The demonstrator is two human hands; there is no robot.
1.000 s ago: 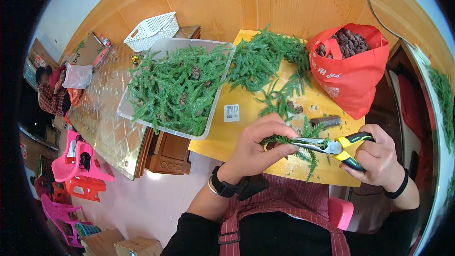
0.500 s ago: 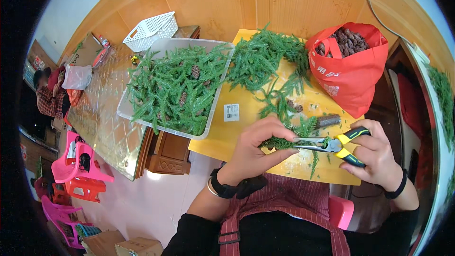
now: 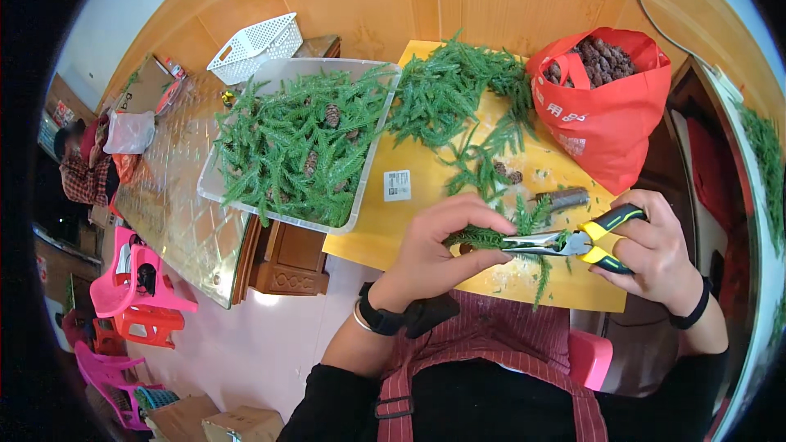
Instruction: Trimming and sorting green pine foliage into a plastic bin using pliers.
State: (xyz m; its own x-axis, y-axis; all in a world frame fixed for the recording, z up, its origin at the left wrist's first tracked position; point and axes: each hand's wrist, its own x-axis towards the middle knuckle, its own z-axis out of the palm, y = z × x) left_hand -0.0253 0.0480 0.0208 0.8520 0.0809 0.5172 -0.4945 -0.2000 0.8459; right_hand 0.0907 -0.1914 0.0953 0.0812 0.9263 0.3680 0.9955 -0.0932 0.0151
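Observation:
My left hand (image 3: 442,247) pinches a green artificial pine sprig (image 3: 536,217) between thumb and forefinger, above the near part of the yellow table. In my right hand (image 3: 655,247) are long-nose pliers (image 3: 583,243) with yellow and black handles, my fingers wrapped round them. Their silver jaws point left and lie on the sprig's stem, tips reaching my left fingertips. Part of the sprig is hidden behind the left fingers. Just beyond lie a dark brown cylinder (image 3: 563,198) and small pine cones (image 3: 512,175).
A clear plastic bin (image 3: 354,217) of pine sprigs with cones stands left. More loose sprigs (image 3: 446,86) cover the table's (image 3: 389,233) far side. A red bag (image 3: 602,127) of pine cones stands far right. Beyond the bin is a white basket (image 3: 258,47); another person (image 3: 86,160) is at far left.
The pliers have turned slightly, their handles tilting up and away, and the jaws look closer together. My left hand keeps its pinch on the sprig. The whole view has shifted a little.

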